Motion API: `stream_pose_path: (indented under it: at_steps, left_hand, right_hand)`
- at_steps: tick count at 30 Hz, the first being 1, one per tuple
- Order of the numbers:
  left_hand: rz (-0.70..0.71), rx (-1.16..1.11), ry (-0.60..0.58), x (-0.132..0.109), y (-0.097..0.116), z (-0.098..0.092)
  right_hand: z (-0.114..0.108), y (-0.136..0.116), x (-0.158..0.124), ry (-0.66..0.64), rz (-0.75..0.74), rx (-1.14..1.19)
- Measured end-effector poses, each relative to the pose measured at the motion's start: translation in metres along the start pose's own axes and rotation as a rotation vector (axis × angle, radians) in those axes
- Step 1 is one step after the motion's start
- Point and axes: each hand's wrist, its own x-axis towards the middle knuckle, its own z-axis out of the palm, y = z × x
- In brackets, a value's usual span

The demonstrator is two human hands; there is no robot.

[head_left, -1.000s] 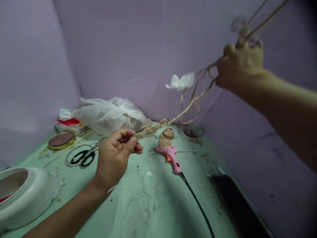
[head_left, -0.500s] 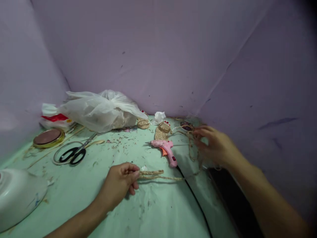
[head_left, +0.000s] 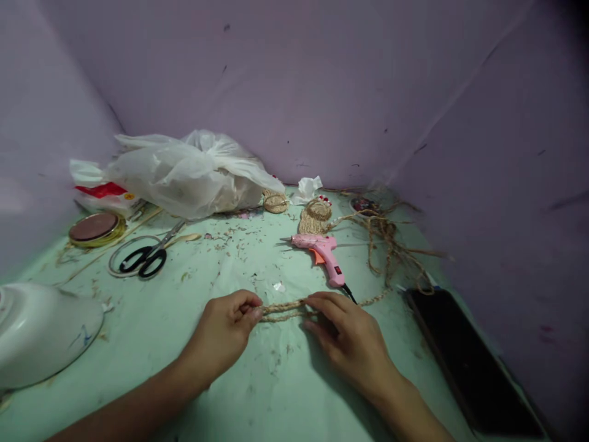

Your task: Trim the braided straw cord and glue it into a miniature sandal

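My left hand (head_left: pixel 227 325) pinches a doubled braided jute cord (head_left: pixel 283 306) between thumb and fingers, low over the table. At the other end of the short doubled length, my right hand (head_left: pixel 352 337) has its fingertips around the strands, their exact contact partly hidden. Beyond that hand the cord trails to a loose tangle of jute twine (head_left: pixel 389 236). A pink glue gun (head_left: pixel 322 245) with an orange trigger lies just behind the hands, nozzle to the left. Behind it sits a woven jute piece (head_left: pixel 315 218) with red beads.
Black-handled scissors (head_left: pixel 150 258) lie at left, near a round tin (head_left: pixel 96 228) and a white bowl (head_left: pixel 46 331). At the back rests a white plastic bag (head_left: pixel 188 178). A dark phone (head_left: pixel 469 362) lies at right. Walls close in the table (head_left: pixel 257 393) on the sides and back.
My right hand has come from the twine tangle, left and nearer, to the doubled cord. My left hand keeps its pinch. The view has tilted downward a little differently, shifting the table items up.
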Motion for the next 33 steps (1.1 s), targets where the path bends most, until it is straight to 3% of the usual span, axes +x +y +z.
stream_pose_path:
  at_steps: [4, 9, 15, 22, 33]
  left_hand:
    - [0.114, 0.250, 0.006, -0.002, -0.003, -0.002]
    - [0.192, 0.420, -0.018, -0.002, -0.003, -0.003]
    - [0.114, 0.399, -0.047, -0.001, -0.002, -0.003]
    - [0.206, 0.374, -0.205, 0.006, 0.004, -0.013]
    - [0.137, 0.334, -0.144, 0.002, 0.003, -0.008]
  right_hand:
    - [-0.004, -0.004, -0.001, -0.056, 0.001, -0.201]
    - [-0.008, -0.012, -0.001, -0.091, -0.079, -0.279]
    - [-0.001, -0.016, 0.000, -0.061, -0.217, -0.216]
    - [0.008, -0.009, -0.003, -0.020, -0.022, 0.003]
    - [0.010, -0.006, -0.003, -0.026, -0.007, 0.050]
